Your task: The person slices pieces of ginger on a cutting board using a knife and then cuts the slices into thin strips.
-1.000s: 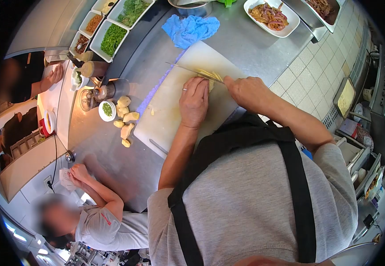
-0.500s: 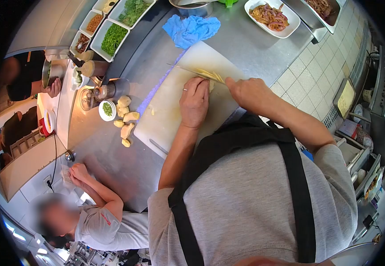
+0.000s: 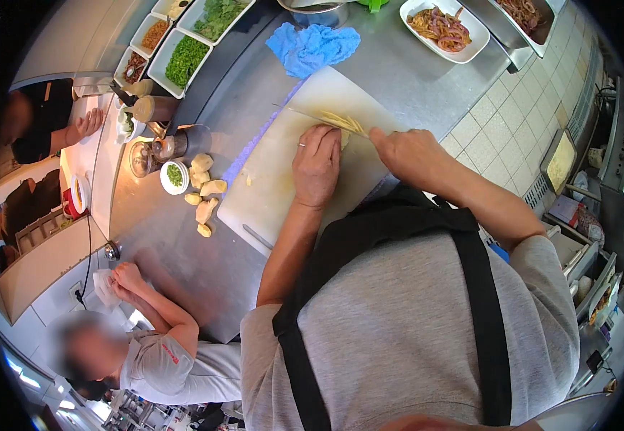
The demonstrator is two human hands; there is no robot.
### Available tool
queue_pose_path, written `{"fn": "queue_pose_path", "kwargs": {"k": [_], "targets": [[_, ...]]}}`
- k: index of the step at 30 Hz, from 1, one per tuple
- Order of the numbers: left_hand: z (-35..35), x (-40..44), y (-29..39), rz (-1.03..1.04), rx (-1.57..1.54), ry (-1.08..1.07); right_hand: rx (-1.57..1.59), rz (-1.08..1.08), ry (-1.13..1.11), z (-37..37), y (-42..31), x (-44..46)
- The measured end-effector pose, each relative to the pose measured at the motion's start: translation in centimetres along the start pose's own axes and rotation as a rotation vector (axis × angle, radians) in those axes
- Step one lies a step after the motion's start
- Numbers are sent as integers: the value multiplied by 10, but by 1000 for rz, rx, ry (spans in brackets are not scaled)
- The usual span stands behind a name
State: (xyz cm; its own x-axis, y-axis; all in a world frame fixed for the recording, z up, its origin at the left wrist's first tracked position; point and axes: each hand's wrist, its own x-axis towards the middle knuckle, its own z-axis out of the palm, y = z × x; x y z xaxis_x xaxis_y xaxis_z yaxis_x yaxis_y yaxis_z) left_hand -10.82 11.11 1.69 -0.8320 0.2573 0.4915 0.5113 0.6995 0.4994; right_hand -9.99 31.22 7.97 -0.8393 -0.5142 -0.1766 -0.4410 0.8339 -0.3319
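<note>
On the white cutting board (image 3: 269,190), my left hand (image 3: 317,165) presses down with bent fingers on a pale yellow piece, mostly hidden beneath them. My right hand (image 3: 409,154) is closed round the handle of a knife (image 3: 304,113), whose blade crosses the board just beyond my left fingertips. Thin yellow strips (image 3: 342,120) lie along the far side of the blade. Small yellow scraps rest on the board's left part. Several peeled yellow pieces (image 3: 206,210) lie on the steel counter left of the board.
A blue cloth (image 3: 312,49) lies beyond the board. White tubs of chopped greens (image 3: 182,62) stand at upper left, a white dish of food (image 3: 450,34) at upper right. A co-worker (image 3: 161,359) stands at lower left; another person's hand (image 3: 89,122) shows across the pass.
My hands and the knife have barely shifted. Across the pass, a metal pot seen half a second ago in a person's hand is out of view. The co-worker's hands have moved slightly.
</note>
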Motion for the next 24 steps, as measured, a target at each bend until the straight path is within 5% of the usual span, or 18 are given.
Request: {"fn": "queue_pose_path", "kwargs": {"k": [24], "targets": [[0, 1, 0, 6, -13, 5, 24, -2, 51, 16, 1, 14]]}}
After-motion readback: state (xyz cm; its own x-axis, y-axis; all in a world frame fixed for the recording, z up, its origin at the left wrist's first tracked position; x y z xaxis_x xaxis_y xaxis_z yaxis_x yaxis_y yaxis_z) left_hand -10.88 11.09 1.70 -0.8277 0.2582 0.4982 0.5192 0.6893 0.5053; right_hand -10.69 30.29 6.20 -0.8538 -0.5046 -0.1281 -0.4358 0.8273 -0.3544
